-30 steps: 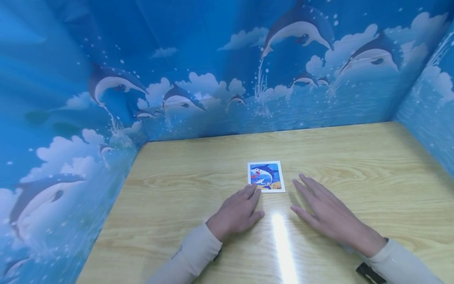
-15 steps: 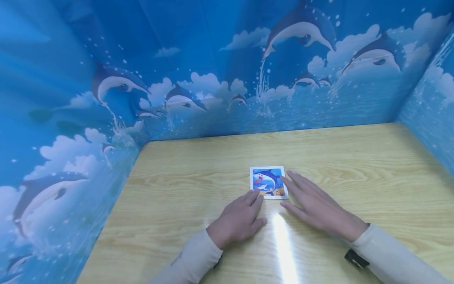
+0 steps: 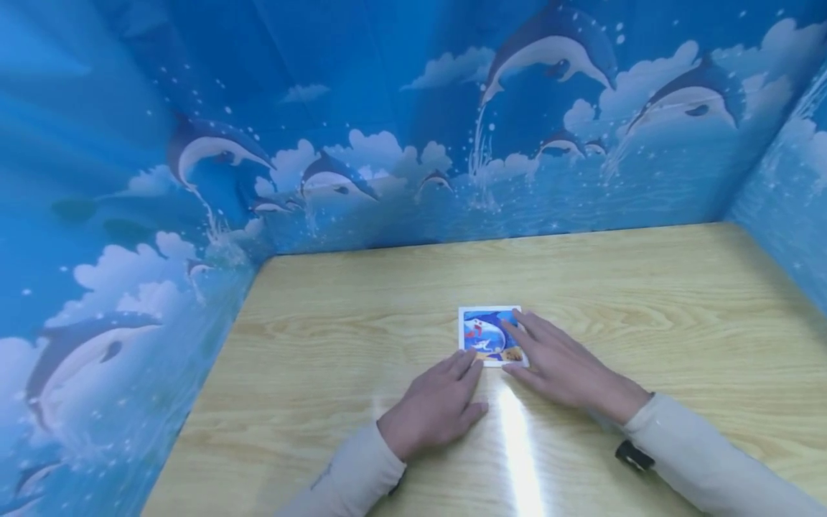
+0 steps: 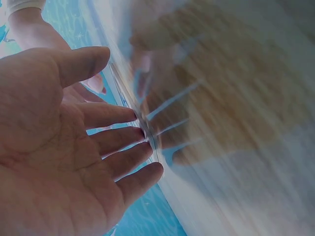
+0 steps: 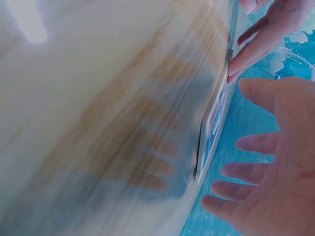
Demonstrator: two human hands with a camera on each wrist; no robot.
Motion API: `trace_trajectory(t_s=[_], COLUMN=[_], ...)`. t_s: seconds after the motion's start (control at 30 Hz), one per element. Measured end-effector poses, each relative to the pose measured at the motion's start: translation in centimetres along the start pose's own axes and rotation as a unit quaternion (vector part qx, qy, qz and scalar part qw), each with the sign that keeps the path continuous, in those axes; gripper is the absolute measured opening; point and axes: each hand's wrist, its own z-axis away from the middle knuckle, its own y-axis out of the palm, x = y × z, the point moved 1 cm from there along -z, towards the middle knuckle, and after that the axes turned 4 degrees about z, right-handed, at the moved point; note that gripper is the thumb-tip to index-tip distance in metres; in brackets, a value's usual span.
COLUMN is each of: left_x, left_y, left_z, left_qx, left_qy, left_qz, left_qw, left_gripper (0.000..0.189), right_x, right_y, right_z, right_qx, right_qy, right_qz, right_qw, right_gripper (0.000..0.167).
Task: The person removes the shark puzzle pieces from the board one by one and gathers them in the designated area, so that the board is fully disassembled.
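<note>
A blue sheet [image 3: 362,108] printed with leaping dolphins walls in the back and sides of a wood-grained desk [image 3: 323,309]. The person's left hand [image 3: 431,406] has its fingers straight, tips touching the picture tile's near left corner. The right hand [image 3: 568,362], fingers spread apart, reaches over its right edge; contact there is unclear. The square white-bordered picture tile [image 3: 479,332] lies flat between both hands.
</note>
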Motion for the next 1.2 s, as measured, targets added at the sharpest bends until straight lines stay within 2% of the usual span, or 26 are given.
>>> trace_trajectory(t_s=[0.3, 0.63, 0.8, 0.93, 1.03, 1.2], left_x=[-0.7, -1.0, -0.8, -0.3, 0.3, 1.5], left_y=[0.4, 0.3, -0.3, -1.0, -1.6, -2.7], left_z=[0.4, 0.5, 0.4, -0.1, -0.8, -2.6], left_qx=[0.009, -0.005, -0.021, -0.053, -0.076, -0.102], left_qy=[0.005, 0.018, 0.024, 0.024, 0.011, -0.041], left_qz=[-0.013, -0.012, 0.014, 0.022, 0.030, 0.082], left_qw=[0.9999, 0.9998, 0.9994, 0.9981, 0.9966, 0.9906], left_gripper=[0.068, 0.067, 0.065, 0.062, 0.057, 0.044], right_x=[0.2, 0.3, 0.3, 0.2, 0.1, -0.2], right_y=[1.0, 1.2, 1.1, 1.1, 1.1, 1.1], right_z=[-0.6, -0.7, -0.8, -1.0, -1.2, -1.4], right_qx=[0.022, 0.038, 0.051, 0.054, 0.053, 0.058], right_qy=[-0.017, -0.029, -0.025, -0.028, -0.032, -0.034], right_qz=[-0.003, 0.000, -0.007, -0.006, -0.002, 0.004], right_qw=[0.9996, 0.9988, 0.9984, 0.9981, 0.9981, 0.9978], right_gripper=[0.068, 0.059, 0.059, 0.060, 0.060, 0.061])
